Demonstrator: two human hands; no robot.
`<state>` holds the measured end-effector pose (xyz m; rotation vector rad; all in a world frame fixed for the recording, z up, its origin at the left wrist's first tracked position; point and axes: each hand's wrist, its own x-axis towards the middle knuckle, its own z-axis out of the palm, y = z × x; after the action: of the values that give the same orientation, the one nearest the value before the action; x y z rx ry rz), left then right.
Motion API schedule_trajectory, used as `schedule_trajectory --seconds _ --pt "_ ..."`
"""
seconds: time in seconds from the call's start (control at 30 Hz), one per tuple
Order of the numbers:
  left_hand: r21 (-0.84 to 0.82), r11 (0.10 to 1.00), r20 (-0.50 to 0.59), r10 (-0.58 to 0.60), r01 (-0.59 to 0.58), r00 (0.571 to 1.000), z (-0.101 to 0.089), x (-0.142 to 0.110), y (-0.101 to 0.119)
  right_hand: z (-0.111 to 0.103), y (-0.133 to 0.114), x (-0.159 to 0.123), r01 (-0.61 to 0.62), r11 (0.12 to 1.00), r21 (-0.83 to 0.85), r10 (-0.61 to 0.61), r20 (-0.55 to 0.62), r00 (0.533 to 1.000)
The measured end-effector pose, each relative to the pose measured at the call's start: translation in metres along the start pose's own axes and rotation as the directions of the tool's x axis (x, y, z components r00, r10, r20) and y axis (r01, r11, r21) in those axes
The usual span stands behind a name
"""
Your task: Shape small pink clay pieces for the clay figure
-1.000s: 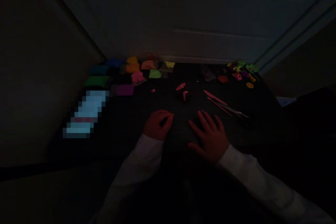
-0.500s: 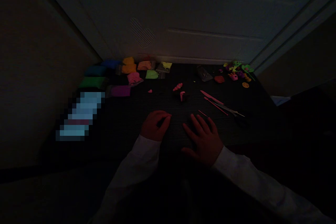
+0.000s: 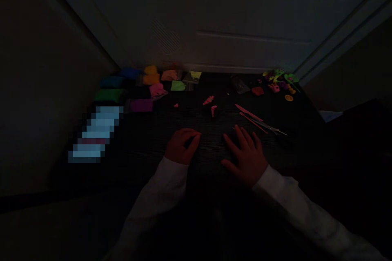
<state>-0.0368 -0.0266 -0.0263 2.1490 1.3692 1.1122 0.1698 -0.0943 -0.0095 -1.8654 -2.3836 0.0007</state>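
The scene is very dim. My left hand (image 3: pixel 183 146) rests low over the dark table with thumb and forefinger pinched together; anything between the tips is too small to make out. To its right, my right hand (image 3: pixel 247 157) lies palm down with fingers spread, over the spot of a thin pink strip that its fingers now mostly hide. Beyond the hands sit a bumpy pink clay piece (image 3: pixel 208 100) and a dark lump topped with pink (image 3: pixel 213 111). A small pink clay bit (image 3: pixel 175 105) lies farther left.
Scissors (image 3: pixel 277 130) and pink modelling tools (image 3: pixel 248 112) lie right of my right hand. Colored clay packets, including a purple one (image 3: pixel 141 105), line the back left. A blurred bright screen (image 3: pixel 99 130) is at left. Small clay figures (image 3: pixel 280 81) and a red lump (image 3: pixel 257 91) stand back right.
My right hand has slid right and slightly forward, covering most of the thin pink strip. My left hand keeps its pinch and has barely moved.
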Motion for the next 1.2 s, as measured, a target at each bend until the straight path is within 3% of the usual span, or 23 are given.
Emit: schedule_trajectory --seconds 0.23,0.77,0.97,1.1,1.2 --pt "-0.014 1.000 -0.024 -0.005 0.005 1.000 0.003 -0.002 -0.003 -0.005 0.018 0.002 -0.032 0.999 -0.023 0.030 -0.053 0.998" --pt "-0.001 1.000 -0.009 -0.008 0.008 1.000 0.001 -0.001 0.000 -0.002 -0.001 0.001 0.118 0.993 -0.015 -0.117 0.040 0.992" --pt "-0.008 1.000 -0.018 -0.011 0.010 1.000 0.002 -0.001 -0.002 -0.001 0.004 0.002 0.034 0.999 -0.031 -0.033 0.016 0.999" --pt "-0.006 1.000 -0.014 -0.020 0.020 1.000 0.002 -0.001 -0.001 -0.002 0.002 0.002 0.105 0.995 -0.005 -0.104 0.035 0.994" --pt "-0.009 1.000 -0.013 -0.002 0.002 1.000 0.002 -0.001 -0.001 -0.003 0.002 0.002 0.074 0.997 -0.004 -0.074 0.028 0.997"
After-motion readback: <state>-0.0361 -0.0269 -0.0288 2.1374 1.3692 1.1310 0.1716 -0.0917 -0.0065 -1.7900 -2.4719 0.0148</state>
